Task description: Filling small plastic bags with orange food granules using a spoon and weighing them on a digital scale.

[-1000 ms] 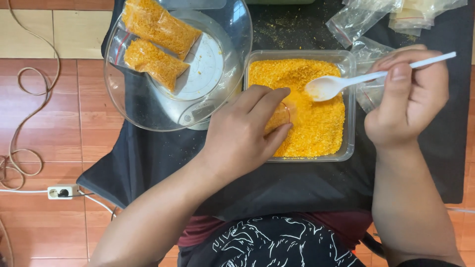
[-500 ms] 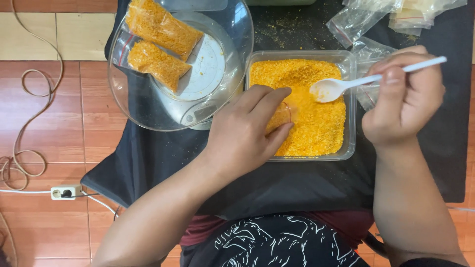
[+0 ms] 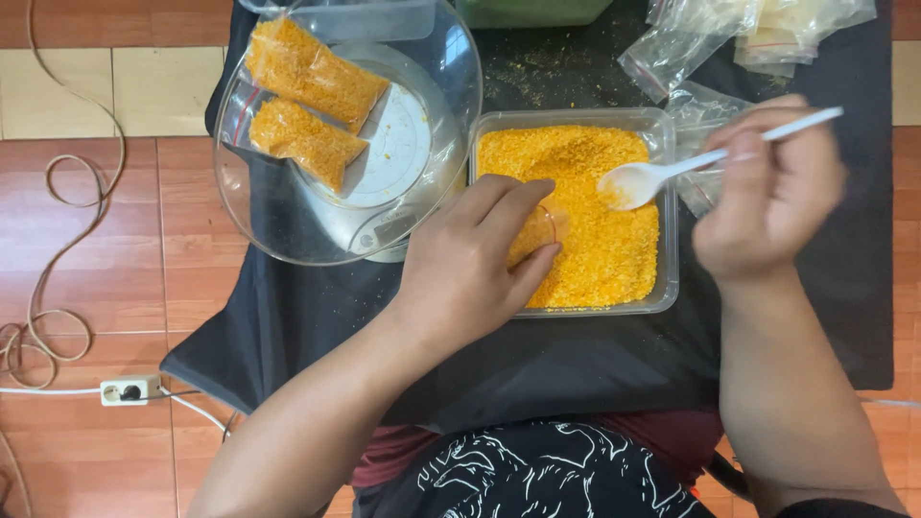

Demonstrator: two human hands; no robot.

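left hand [image 3: 470, 269] is closed around a small clear bag [image 3: 533, 233] partly filled with orange crumbs, fingers curled over its top and thumb pressed against its lower side. the bag sits over the 9 o'clock edge of the clear rectangular tray [image 3: 664, 192], which is filled with orange crumbs [image 3: 595, 230]. the left forearm enters from 7 o'clock and angles toward 1 o'clock, wrist straight, back of the hand facing the camera.

right hand [image 3: 767, 197] pinches the handle of a white plastic spoon [image 3: 672, 173] between thumb and fingers; the hand is slightly blurred. the spoon bowl points toward 9 o'clock and hovers above the crumbs, just beside the bag opening; a few crumbs show in the bowl. the right forearm rises from 5 o'clock, nearly vertical in the frame.

at 10 o'clock from the tray, a clear round bowl [image 3: 259, 211] rests on a white scale [image 3: 393, 153] and contains two sealed bags of crumbs [image 3: 307, 105]. at 1 o'clock, empty clear bags [image 3: 700, 43] lie on the black cloth [image 3: 288, 317] covering the work surface. a power strip [image 3: 129, 389] and cable [image 3: 58, 278] lie on the tiled floor at 8 o'clock.
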